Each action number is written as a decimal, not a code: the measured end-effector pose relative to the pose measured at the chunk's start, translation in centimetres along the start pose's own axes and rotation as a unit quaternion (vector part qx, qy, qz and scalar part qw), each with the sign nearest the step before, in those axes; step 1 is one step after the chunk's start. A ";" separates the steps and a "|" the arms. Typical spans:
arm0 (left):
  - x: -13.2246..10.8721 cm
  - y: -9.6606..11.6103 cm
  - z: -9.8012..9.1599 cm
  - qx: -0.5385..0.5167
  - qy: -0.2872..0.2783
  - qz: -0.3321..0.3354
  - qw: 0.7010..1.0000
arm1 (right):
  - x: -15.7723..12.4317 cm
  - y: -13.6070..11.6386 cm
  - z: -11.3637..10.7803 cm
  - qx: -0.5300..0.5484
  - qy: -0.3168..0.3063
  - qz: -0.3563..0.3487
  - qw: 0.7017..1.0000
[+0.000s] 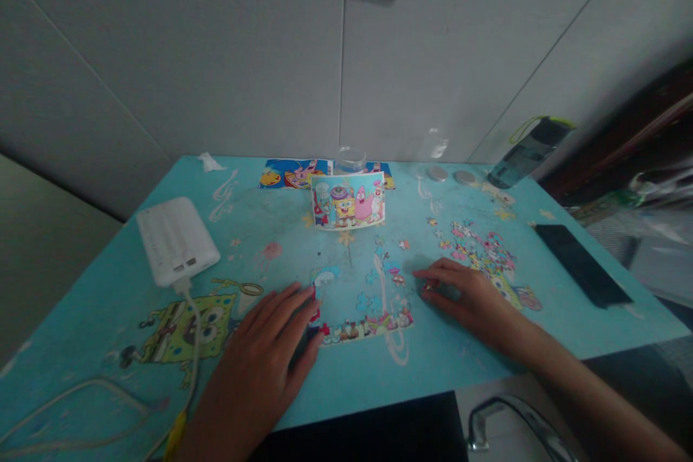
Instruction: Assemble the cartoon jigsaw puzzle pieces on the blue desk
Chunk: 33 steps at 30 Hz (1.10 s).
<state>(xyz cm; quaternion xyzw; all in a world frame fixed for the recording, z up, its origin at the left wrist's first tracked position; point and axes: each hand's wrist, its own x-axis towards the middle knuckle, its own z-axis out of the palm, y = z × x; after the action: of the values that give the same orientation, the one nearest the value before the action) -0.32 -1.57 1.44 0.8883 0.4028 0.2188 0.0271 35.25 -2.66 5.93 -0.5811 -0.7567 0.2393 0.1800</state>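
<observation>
A partly joined jigsaw puzzle (pixel 362 328) lies flat before me, its bottom edge and left side linked. My left hand (pixel 276 332) rests palm down at its left side, fingers stretched out and covering some of that edge. To the right of the puzzle, my right hand (pixel 458 289) pinches a small puzzle piece (pixel 428 286) between thumb and fingers, close to the table. Several loose pieces (pixel 369 302) sit inside the frame area. A heap of mixed pieces (pixel 487 249) spreads beyond my right hand. The reference picture card (pixel 349 202) leans upright behind the puzzle.
A white power bank (pixel 177 240) with a cable (pixel 197 332) lies at the left. A black phone (pixel 582 263) is at the right, and a water bottle (pixel 528 153) stands tilted in view at the back right. A clear round container (pixel 351 159) is behind the card.
</observation>
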 end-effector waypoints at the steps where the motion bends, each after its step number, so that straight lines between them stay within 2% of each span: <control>1: 0.0 0.0 0.0 0.001 0.001 0.000 1.000 | 0.0 0.0 -0.1 0.015 -0.004 -0.001 1.000; 6: 0.0 -0.1 0.1 0.001 0.000 -0.004 1.000 | 0.4 -1.1 -0.2 0.089 -0.008 0.002 0.996; 11: 0.0 -0.1 0.0 0.005 -0.004 -0.002 1.000 | 1.5 -2.4 1.0 0.122 0.010 0.004 0.992; 18: -0.1 0.0 0.0 0.002 0.002 -0.005 1.000 | 1.9 -2.0 2.6 0.074 0.049 -0.009 0.996; 25: -0.1 -0.1 0.2 -0.003 -0.001 -0.009 1.000 | 0.8 -1.9 3.2 -0.019 0.079 -0.047 0.996; 28: 0.0 -0.1 0.1 -0.001 0.000 -0.007 1.000 | 0.2 -2.0 3.3 -0.070 0.083 -0.070 0.992; 33: 0.0 -0.1 0.1 -0.001 -0.002 -0.005 1.000 | -0.2 -1.8 3.7 -0.093 0.083 -0.091 0.988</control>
<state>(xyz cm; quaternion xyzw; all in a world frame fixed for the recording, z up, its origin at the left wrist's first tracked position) -0.34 -1.53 1.30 0.8869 0.4067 0.2172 0.0298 31.82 -3.83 3.91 -0.5420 -0.8080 0.1012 0.2079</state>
